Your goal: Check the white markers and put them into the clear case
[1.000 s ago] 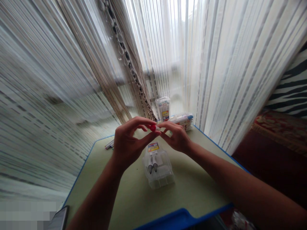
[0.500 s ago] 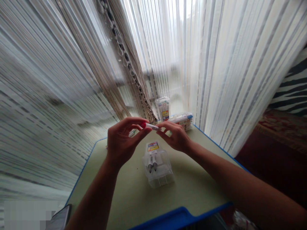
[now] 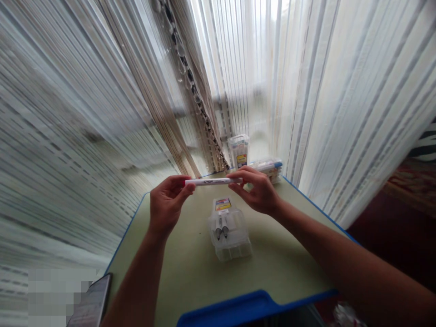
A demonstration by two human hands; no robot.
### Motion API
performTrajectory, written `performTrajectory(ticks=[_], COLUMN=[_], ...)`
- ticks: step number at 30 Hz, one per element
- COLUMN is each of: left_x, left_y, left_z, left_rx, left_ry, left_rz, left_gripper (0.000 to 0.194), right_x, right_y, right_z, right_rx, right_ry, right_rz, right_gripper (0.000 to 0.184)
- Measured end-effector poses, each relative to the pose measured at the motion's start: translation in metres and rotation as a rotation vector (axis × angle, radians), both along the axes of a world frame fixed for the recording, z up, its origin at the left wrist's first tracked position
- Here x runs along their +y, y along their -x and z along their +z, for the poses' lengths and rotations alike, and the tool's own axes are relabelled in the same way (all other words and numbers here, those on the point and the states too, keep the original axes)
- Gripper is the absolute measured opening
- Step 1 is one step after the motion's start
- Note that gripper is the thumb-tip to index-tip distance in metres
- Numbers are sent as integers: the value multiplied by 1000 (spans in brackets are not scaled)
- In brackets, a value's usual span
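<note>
A white marker (image 3: 211,181) with red at its ends is held level above the table, between my two hands. My left hand (image 3: 167,196) pinches its left end between thumb and fingers. The other end sits in the closed fingers of my right hand (image 3: 255,188), which hide part of it. Below them, a clear plastic case (image 3: 233,250) lies on the table with a colourful label at its far end. Two markers with grey tips (image 3: 221,229) rest in it, side by side.
At the back of the pale green, blue-edged table (image 3: 190,277) stands an upright clear marker case (image 3: 240,150). Beside it lies a pack of markers (image 3: 269,167). A phone or tablet (image 3: 91,299) is at the lower left. String curtains (image 3: 265,91) hang behind.
My hands have moved apart along the marker, and more of its white barrel shows. It now lies level rather than slanted. The view has shifted slightly.
</note>
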State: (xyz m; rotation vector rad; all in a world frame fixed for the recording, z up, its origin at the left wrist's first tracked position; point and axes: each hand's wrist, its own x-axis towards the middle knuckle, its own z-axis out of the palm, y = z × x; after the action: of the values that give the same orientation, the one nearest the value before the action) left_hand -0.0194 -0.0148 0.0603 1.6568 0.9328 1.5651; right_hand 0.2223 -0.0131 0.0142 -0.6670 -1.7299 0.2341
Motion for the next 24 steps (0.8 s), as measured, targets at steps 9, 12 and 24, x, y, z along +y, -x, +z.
performTrajectory(ticks=[9, 12, 24], left_x=[7, 10, 10], left_y=[11, 13, 4], left_z=[-33, -41, -59], left_rx=[328, 582, 815], left_ry=[-130, -286, -593], left_rz=[20, -6, 94], left_gripper=[27, 20, 21], right_x=[2, -1, -6], right_y=[1, 3, 3], right_z=[-7, -5, -1], right_rx=[231, 253, 332], right_ry=[258, 285, 389], right_rz=[114, 146, 175], right_gripper=[21, 23, 22])
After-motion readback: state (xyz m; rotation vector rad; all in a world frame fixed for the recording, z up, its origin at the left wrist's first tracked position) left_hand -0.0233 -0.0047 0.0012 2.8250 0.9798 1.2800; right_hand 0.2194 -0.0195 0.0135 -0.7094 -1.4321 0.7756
